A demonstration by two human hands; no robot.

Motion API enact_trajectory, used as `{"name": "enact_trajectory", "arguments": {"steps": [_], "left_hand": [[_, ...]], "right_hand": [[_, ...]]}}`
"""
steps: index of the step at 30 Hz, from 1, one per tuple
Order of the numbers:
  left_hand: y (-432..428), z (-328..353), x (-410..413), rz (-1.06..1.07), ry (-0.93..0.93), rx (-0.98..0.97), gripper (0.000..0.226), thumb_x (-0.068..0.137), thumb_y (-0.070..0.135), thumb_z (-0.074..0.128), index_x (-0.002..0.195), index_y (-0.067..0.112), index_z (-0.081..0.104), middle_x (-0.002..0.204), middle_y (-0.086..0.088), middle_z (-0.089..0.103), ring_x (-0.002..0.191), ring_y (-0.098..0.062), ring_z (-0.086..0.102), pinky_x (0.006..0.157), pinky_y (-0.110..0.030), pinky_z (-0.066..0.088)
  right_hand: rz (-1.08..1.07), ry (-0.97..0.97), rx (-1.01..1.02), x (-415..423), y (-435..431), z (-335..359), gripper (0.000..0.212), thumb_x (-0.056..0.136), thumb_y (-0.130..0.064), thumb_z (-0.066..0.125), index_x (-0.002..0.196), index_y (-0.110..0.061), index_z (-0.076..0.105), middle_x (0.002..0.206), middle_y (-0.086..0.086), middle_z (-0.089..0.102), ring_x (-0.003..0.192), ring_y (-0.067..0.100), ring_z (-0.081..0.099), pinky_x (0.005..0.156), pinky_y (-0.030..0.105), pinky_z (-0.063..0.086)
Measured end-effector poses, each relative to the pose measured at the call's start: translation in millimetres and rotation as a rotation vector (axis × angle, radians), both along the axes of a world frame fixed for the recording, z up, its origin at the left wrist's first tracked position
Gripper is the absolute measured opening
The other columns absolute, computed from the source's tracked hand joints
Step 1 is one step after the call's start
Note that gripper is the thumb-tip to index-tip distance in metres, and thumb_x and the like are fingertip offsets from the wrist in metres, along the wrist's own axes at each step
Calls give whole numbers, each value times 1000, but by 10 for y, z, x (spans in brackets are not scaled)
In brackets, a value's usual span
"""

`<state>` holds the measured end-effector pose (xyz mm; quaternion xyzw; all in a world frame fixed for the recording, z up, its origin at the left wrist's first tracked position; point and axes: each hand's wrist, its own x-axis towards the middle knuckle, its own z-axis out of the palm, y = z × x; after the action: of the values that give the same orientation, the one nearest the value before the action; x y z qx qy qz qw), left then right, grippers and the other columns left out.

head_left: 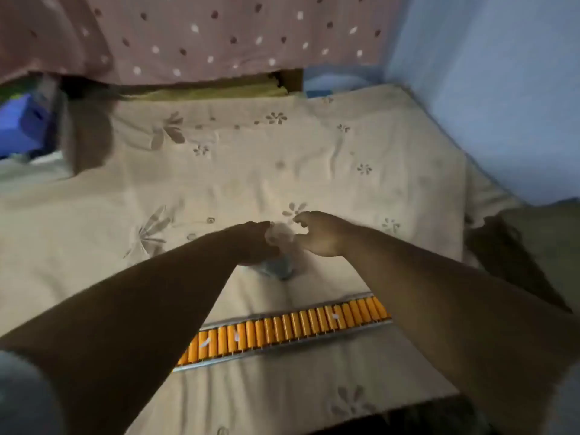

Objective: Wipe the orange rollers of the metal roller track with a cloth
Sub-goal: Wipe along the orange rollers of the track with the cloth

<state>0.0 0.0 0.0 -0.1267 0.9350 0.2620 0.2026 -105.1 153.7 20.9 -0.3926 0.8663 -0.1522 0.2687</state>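
A: What takes up most of the view?

B: A beige sheet [314, 171] with a faint flower print, spread flat. Behind it hangs a pinkish dotted cloth [219, 36], and a blue wall [502, 89] stands to the right.

A: And the track?

B: The track [282, 332] lies on the sheet near the person, running slantwise from lower left to upper right. Its orange rollers [301, 324] sit side by side between two metal rails. A few pale flecks show on some rollers. Both forearms cross above its ends, so the ends are hidden.

A: Where is the cloth?

B: The cloth [277, 266] is a small greyish bundle on the sheet, beyond the track and apart from it. It is blurred, so its folds cannot be made out.

A: What are the hands doing?

B: The left hand [255, 243] is closed on the cloth's top, fingers curled over it. The right hand [317, 235] is just beside it, fingers spread and curved with a gap between thumb and forefinger, holding nothing. Whether it touches the cloth cannot be told through the blur.
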Motion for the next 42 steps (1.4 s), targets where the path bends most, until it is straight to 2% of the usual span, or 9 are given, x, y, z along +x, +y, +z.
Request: {"name": "enact_trajectory", "arguments": {"steps": [3, 6, 8, 12, 17, 21, 28, 34, 42], "left_hand": [[-20, -257, 71, 38, 16, -205, 73, 78, 60, 54, 137, 17, 49, 128, -10, 58, 110, -31, 63, 90, -37, 52], [-7, -330, 158, -13, -61, -298, 65, 79, 53, 68, 131, 16, 54, 125, -10, 53, 109, -28, 60, 86, -32, 51], [12, -226, 156, -76, -77, -275, 46, 88, 44, 62, 122, 13, 62, 120, -11, 61, 102, -24, 62, 81, -27, 47], [-62, -10, 159, 55, 74, 43, 12, 86, 21, 64, 94, 15, 70, 87, -8, 75, 63, -17, 69, 63, -29, 55], [-169, 258, 305, 176, 321, 375, 13, 91, 9, 61, 103, 10, 66, 75, -9, 73, 67, -21, 70, 63, -34, 58], [-56, 363, 572, 126, 502, 561, 23, 94, 25, 62, 112, 11, 66, 97, -15, 74, 81, -18, 66, 73, -33, 52], [327, -54, 1285, 161, 746, 793, 42, 90, 25, 64, 121, -2, 59, 117, -32, 64, 103, -42, 62, 97, -66, 44], [870, -271, 2054, 318, 872, 722, 28, 83, 34, 73, 98, 11, 73, 102, -37, 63, 80, -26, 62, 75, -42, 49], [921, -43, 2706, 208, 712, 561, 30, 85, 38, 68, 110, 23, 75, 85, 8, 73, 71, -3, 62, 64, -14, 48]], "right_hand": [[34, -79, 25, 182, -61, -296, 43, 97, -21, 58, 138, -10, 51, 129, 0, 56, 116, 16, 53, 79, 2, 36], [70, -4, 41, 331, -112, -610, 45, 87, -28, 64, 131, -18, 56, 123, 7, 63, 105, 26, 61, 90, 34, 51], [88, 8, 3, 337, -141, -728, 44, 86, -27, 67, 127, -18, 58, 121, 7, 64, 103, 26, 62, 87, 36, 51], [38, -197, -277, 339, -205, -624, 35, 79, -21, 75, 113, -19, 66, 108, 2, 72, 99, 19, 68, 85, 39, 55], [-141, -617, -573, 320, -132, -266, 39, 78, -18, 72, 114, -17, 58, 102, 0, 68, 94, 14, 65, 84, 34, 52], [-138, -1048, -791, 495, 37, -135, 54, 84, -30, 63, 132, -7, 53, 125, 23, 65, 115, 37, 63, 98, 54, 49], [-67, -1274, -1152, 1438, 361, -415, 55, 87, -28, 46, 135, -3, 52, 134, 28, 55, 131, 47, 47, 99, 65, 41], [-219, -1457, -1272, 2376, 724, -609, 36, 90, -30, 56, 114, -7, 70, 110, 17, 67, 97, 30, 63, 76, 40, 53], [-347, -1157, -1242, 2818, 1119, -529, 38, 80, -21, 66, 115, -8, 66, 93, 12, 69, 67, 18, 65, 48, 27, 49]]}}
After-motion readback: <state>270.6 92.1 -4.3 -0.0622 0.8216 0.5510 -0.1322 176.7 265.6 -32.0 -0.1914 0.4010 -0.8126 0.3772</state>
